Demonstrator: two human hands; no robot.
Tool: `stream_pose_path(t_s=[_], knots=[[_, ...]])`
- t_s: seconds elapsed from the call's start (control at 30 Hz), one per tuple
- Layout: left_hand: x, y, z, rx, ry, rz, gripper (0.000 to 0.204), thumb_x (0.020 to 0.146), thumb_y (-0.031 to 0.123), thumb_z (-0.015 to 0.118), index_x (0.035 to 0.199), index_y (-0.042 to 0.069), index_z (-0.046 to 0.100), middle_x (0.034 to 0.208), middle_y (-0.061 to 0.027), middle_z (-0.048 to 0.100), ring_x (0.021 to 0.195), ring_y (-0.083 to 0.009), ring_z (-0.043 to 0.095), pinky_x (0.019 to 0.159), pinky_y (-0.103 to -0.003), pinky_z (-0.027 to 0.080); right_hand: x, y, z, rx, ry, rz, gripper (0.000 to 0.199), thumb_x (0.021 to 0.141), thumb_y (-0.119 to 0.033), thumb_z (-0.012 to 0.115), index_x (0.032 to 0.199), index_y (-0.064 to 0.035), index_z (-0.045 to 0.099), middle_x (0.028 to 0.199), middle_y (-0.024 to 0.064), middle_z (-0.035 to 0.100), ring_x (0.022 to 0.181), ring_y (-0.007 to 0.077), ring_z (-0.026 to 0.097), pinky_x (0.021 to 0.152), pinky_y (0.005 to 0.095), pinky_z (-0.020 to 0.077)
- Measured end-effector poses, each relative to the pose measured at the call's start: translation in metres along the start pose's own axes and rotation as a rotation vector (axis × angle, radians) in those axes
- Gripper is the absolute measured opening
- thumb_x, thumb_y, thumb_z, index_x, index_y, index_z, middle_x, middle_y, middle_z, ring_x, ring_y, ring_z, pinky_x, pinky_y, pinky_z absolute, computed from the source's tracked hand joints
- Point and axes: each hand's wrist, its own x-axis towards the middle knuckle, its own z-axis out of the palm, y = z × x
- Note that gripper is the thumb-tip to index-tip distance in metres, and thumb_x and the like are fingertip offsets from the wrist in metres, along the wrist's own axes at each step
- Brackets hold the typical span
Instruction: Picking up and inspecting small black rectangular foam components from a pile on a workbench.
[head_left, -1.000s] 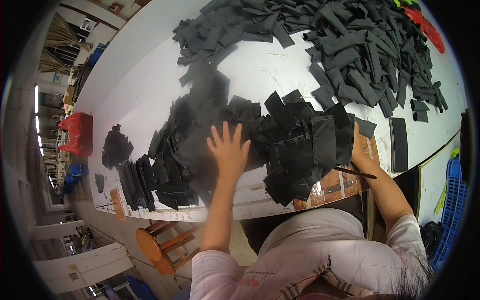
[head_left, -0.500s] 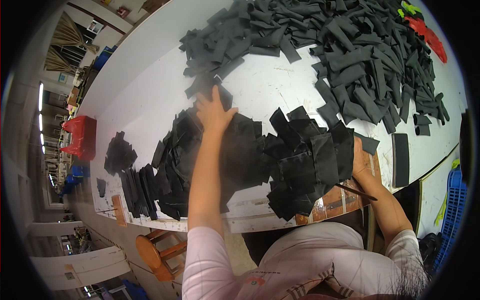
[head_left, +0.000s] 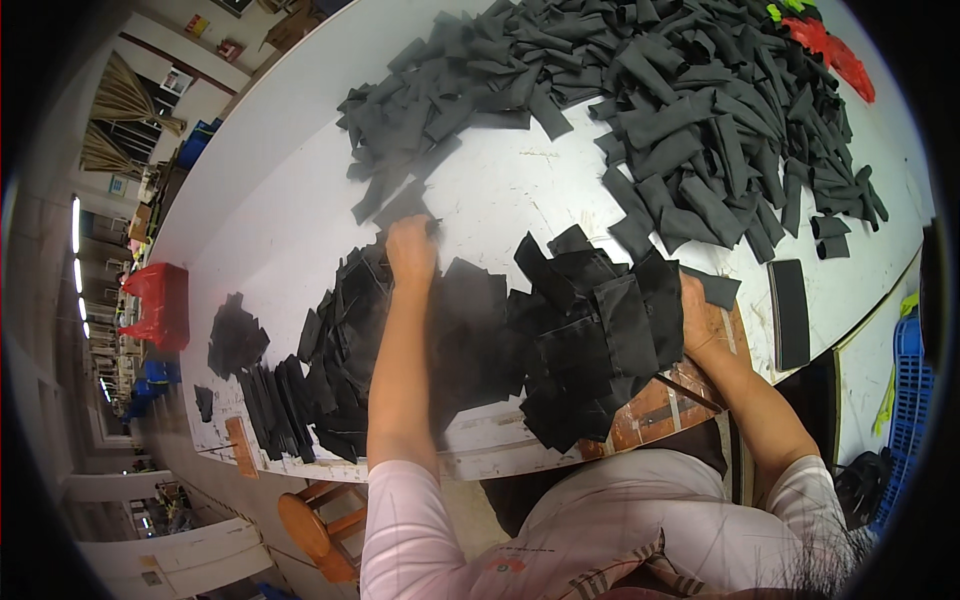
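Has the left hand [head_left: 411, 250] curled at the far edge of the dark cloth heap [head_left: 470, 335] — cannot tell whether clamped on a piece. Has the right hand [head_left: 697, 315] against the right side of the stack [head_left: 625, 330], fingers partly hidden; cannot tell how far closed. As for the cloth, lies along the near side of the white table [head_left: 520, 185]. Looks light, soft, unlikely to break, apt to slide in layers — best gripped flat, by an edge.
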Motion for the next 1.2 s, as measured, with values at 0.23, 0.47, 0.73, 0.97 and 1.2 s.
stream_pose_path(t_s=[0.23, 0.47, 0.73, 0.97, 1.2], knots=[[-0.024, 0.070, -0.060, -0.286, 0.219, 0.373, 0.040, 0.049, -0.014, 0.049, 0.085, 0.003, 0.056, 0.086, -0.0115, 0.056, 0.080, -0.0290, 0.052, 0.070, -0.036, 0.044, -0.001, -0.002, -0.001, -0.065, -0.010, -0.034, 0.024, 0.067, -0.008, 0.055, 0.086, 0.0042, 0.049, 0.072, 0.0244, 0.053, 0.071, 0.0419, 0.052, 0.060, 0.0422, 0.0408], [-0.101, 0.135, -0.075, -0.555, 0.016, 0.533, 0.041, 0.046, -0.013, 0.049, 0.084, 0.000, 0.055, 0.086, -0.0130, 0.052, 0.080, -0.0312, 0.052, 0.069, -0.037, 0.045, -0.002, -0.002, 0.001, -0.043, -0.019, -0.009, 0.024, 0.068, -0.009, 0.054, 0.088, 0.0031, 0.049, 0.069, 0.0233, 0.053, 0.069, 0.0411, 0.052, 0.059, 0.0430, 0.0403], [-0.167, 0.136, -0.072, -0.603, -0.198, 0.443, 0.045, 0.050, -0.003, 0.053, 0.094, 0.004, 0.056, 0.103, -0.0143, 0.048, 0.093, -0.0318, 0.047, 0.079, -0.039, 0.038, -0.004, 0.003, 0.003, -0.046, 0.008, -0.009, 0.025, 0.069, -0.009, 0.052, 0.090, 0.0041, 0.049, 0.066, 0.0241, 0.052, 0.067, 0.0403, 0.052, 0.057, 0.0435, 0.0390], [-0.157, 0.147, -0.111, -0.784, -0.205, 0.223, 0.058, 0.066, 0.018, 0.059, 0.119, 0.004, 0.044, 0.128, -0.0240, 0.031, 0.115, -0.0375, 0.033, 0.095, -0.042, 0.024, 0.008, -0.006, -0.014, 0.847, 0.029, 0.448, 0.025, 0.084, -0.013, 0.044, 0.102, 0.0008, 0.052, 0.076, 0.0064, 0.058, 0.068, 0.0186, 0.054, 0.065, 0.0246, 0.0423], [-0.166, 0.193, -0.073, -0.333, -0.186, 0.091, 0.064, 0.075, 0.032, 0.058, 0.128, 0.007, 0.032, 0.131, -0.0258, 0.023, 0.119, -0.0439, 0.022, 0.095, -0.053, 0.018, -0.003, -0.056, -0.002, 0.678, -0.254, 0.375, 0.044, 0.086, -0.031, 0.049, 0.121, -0.0052, 0.042, 0.114, 0.0060, 0.047, 0.103, 0.0126, 0.043, 0.089, 0.0235, 0.0334]])
